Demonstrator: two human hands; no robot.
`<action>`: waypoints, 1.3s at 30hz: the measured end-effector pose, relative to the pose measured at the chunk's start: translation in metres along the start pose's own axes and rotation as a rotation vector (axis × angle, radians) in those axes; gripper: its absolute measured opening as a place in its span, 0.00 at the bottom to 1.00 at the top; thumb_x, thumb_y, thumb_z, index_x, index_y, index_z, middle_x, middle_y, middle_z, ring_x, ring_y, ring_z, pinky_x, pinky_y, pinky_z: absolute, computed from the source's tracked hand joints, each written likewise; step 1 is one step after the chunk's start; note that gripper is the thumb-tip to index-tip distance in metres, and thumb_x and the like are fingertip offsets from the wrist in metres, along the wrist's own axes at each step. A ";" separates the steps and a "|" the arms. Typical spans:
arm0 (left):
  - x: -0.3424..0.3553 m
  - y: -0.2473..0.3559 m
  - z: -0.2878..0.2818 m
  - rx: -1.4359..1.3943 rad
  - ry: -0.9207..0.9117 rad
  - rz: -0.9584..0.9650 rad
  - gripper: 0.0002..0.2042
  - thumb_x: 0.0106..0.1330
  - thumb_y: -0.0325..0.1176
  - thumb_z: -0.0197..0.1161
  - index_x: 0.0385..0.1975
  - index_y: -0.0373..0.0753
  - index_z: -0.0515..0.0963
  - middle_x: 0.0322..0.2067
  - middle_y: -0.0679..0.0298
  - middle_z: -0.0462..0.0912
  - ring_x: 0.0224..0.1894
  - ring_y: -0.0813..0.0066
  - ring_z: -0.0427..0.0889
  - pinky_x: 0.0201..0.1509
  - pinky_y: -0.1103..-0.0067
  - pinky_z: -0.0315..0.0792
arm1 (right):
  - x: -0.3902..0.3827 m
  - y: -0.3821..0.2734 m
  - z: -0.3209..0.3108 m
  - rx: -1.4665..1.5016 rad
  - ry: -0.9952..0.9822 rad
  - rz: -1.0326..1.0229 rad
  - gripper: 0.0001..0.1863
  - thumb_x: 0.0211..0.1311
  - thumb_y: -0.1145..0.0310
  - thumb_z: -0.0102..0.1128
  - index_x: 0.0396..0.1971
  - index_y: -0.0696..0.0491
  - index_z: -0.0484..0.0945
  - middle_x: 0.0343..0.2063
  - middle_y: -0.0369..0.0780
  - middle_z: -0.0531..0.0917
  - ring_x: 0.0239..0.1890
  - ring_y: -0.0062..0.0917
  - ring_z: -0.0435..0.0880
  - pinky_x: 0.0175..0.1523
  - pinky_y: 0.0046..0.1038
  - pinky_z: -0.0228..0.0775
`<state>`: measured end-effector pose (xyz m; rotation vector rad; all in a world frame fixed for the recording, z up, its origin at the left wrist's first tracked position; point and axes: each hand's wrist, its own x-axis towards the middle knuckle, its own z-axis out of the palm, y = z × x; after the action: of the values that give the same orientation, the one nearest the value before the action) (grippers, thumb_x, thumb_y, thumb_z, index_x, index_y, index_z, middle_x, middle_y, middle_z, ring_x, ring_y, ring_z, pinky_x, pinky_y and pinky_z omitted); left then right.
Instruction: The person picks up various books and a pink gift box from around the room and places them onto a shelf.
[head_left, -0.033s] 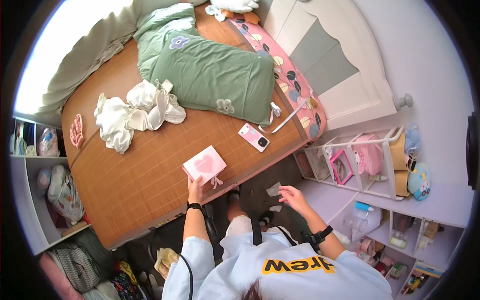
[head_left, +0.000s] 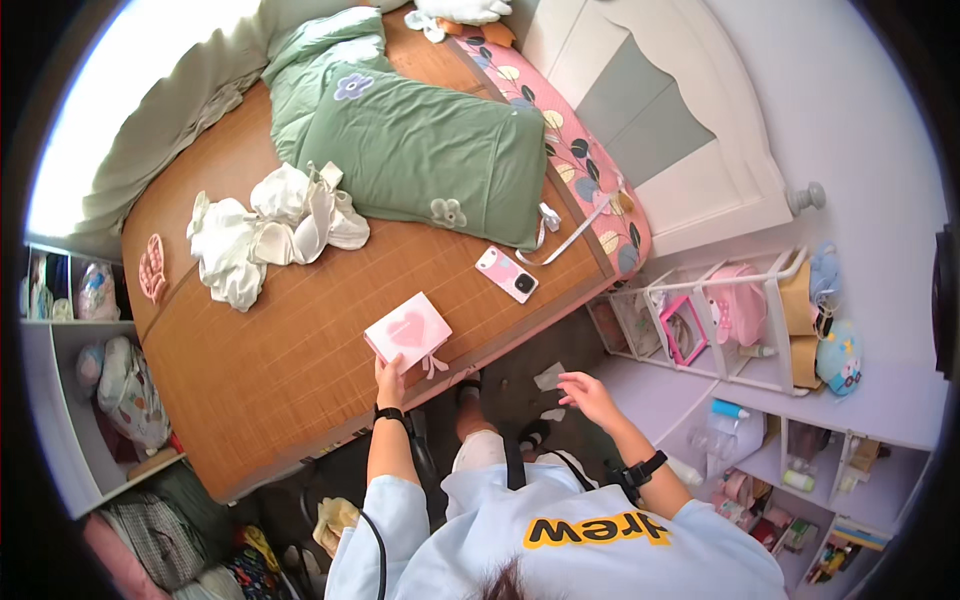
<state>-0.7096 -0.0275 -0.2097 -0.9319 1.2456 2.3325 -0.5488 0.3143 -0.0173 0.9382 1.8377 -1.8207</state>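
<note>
Box: pink [head_left: 408, 331], lid down, a heart on top — the inside is hidden; it sits over the near edge of the bed [head_left: 290, 370], a pale ribbon [head_left: 434, 366] hanging from its near right side.
Rack: white [head_left: 777, 340], right of the bed; a pink bag [head_left: 738, 305] and an upright pink frame [head_left: 668, 338] in it.
Right shelf: several compartments [head_left: 880, 405]; a clear bottle [head_left: 711, 444] in one, slim coloured sticks [head_left: 833, 564] in the lowest, other small goods too blurred to tell.
Left shelf: a small stuffed bag [head_left: 97, 290] in the upper part, a larger one [head_left: 135, 400] below.
Left hand: [head_left: 390, 374] closed on the near left corner of the box, thumb on top, the other fingers mostly hidden; forearm reaching straight forward.
Right hand: [head_left: 588, 393] holds nothing — half open, fingers loosely bent and pointing left, above the floor [head_left: 590, 355]; elbow out to the right.
Bed top: phone [head_left: 507, 275] right of the box; white cloth [head_left: 270, 240] and green quilt [head_left: 420, 150] beyond.
</note>
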 end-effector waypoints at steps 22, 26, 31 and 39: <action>-0.215 -0.139 0.164 0.918 -0.927 -0.234 0.12 0.64 0.31 0.52 0.42 0.30 0.72 0.33 0.55 0.80 0.33 0.65 0.81 0.37 0.76 0.76 | -0.292 0.186 -0.060 0.280 0.386 -0.089 0.15 0.62 0.70 0.48 0.48 0.57 0.71 0.15 0.39 0.76 0.12 0.17 0.73 0.21 0.24 0.69; -0.347 -0.213 0.217 1.038 -1.363 -0.071 0.09 0.65 0.30 0.51 0.36 0.32 0.74 0.18 0.64 0.75 0.19 0.76 0.76 0.26 0.80 0.73 | -0.407 0.305 -0.040 0.507 0.788 -0.088 0.14 0.62 0.71 0.46 0.46 0.57 0.73 0.12 0.37 0.75 0.12 0.15 0.72 0.25 0.24 0.72; -0.501 -0.334 0.224 1.118 -1.903 -0.169 0.08 0.66 0.30 0.51 0.37 0.34 0.74 0.15 0.67 0.73 0.17 0.83 0.72 0.23 0.86 0.66 | -0.501 0.414 0.050 0.955 1.625 0.228 0.17 0.61 0.76 0.42 0.50 0.57 0.67 0.20 0.42 0.78 0.10 0.19 0.73 0.31 0.23 0.75; -0.687 -0.449 0.159 1.221 -2.431 -0.641 0.08 0.66 0.31 0.51 0.38 0.35 0.74 0.18 0.67 0.74 0.20 0.82 0.74 0.25 0.85 0.70 | -0.503 0.505 0.177 0.706 2.207 0.671 0.21 0.54 0.76 0.47 0.51 0.56 0.65 0.44 0.50 0.74 0.43 0.39 0.75 0.42 0.32 0.71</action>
<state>-0.0178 0.3633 0.0514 1.3639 0.4629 0.4310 0.1201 0.0133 -0.0495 3.9375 0.5902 -0.3260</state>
